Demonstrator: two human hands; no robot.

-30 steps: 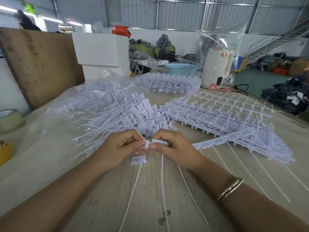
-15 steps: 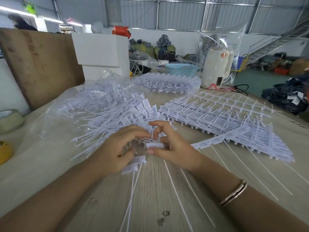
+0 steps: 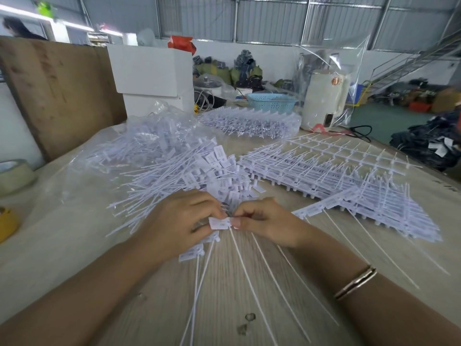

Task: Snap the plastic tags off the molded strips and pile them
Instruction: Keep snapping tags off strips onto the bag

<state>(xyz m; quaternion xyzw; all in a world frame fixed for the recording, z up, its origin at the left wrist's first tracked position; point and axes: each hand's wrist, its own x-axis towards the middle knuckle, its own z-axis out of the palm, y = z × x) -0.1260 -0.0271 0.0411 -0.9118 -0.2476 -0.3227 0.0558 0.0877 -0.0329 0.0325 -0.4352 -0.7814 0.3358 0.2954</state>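
Both hands meet over the wooden table (image 3: 249, 290). My left hand (image 3: 182, 221) pinches a white plastic tag (image 3: 219, 223) at the end of a molded strip (image 3: 321, 208), with a few loose tags (image 3: 197, 248) tucked under its palm, their thin tails trailing toward me. My right hand (image 3: 264, 221) pinches the strip right beside that tag. A pile of loose tags (image 3: 174, 173) lies just beyond my left hand. Stacked molded strips (image 3: 336, 176) lie to the right.
A clear bag of tags (image 3: 139, 141) and a bagged bundle of strips (image 3: 252, 121) lie farther back. White boxes (image 3: 154, 76), a blue basket (image 3: 272, 102) and a white appliance (image 3: 324, 98) stand at the far edge. Tape rolls (image 3: 15, 176) sit at the left.
My left hand tucked the freed tag under its palm with the others, then came back up. Both hands now pinch at the following tag on the strip.
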